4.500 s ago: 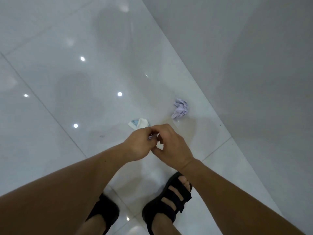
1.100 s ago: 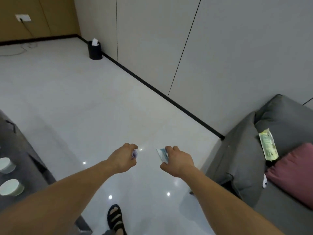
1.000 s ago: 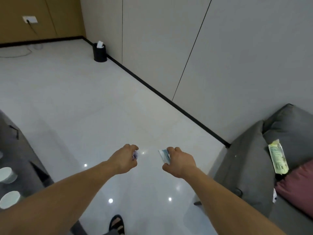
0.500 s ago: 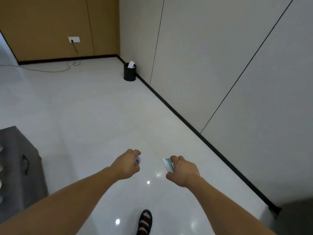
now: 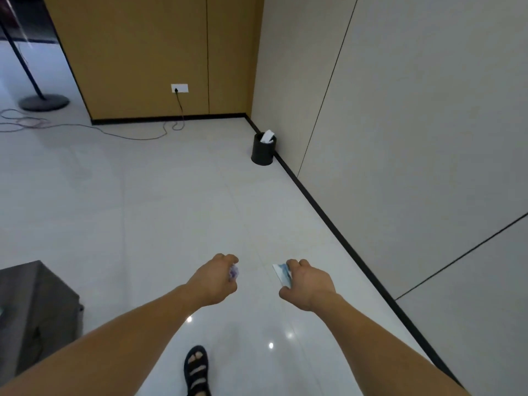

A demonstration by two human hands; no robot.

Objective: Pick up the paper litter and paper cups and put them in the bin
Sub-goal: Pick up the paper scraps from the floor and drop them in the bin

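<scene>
**Carrying held litter to the bin**

The crumpled purple paper (image 5: 233,272) sits inside the left grip (image 5: 215,280). The fingers are curled round it, and only a small part shows past them. The blue-and-white paper scrap (image 5: 281,274) is pinched along one edge by the right grip (image 5: 310,284), with the rest of the scrap projecting towards the left grip. Both grips are held out in front, apart from each other and above the floor (image 5: 171,212).

The bin (image 5: 263,152) stands well ahead on the floor, against the right-hand wall (image 5: 414,124) and near the corner. A white paper (image 5: 268,136) projects above its rim.

The step in hand appears to be transport to the bin.

1. Walk along the wall line, which looks free of obstacles. The cable (image 5: 128,135) lies off to the left, out of the route.
2. Hold both closures firm until each grip is directly over the opening.
3. Release low and one grip at a time, because the projecting white paper may deflect a dropped ball.
4. Insert the flat scrap edge first, as it is likely to flutter if dropped from height.

No paper cups are visible here, so further collection probably remains.
</scene>
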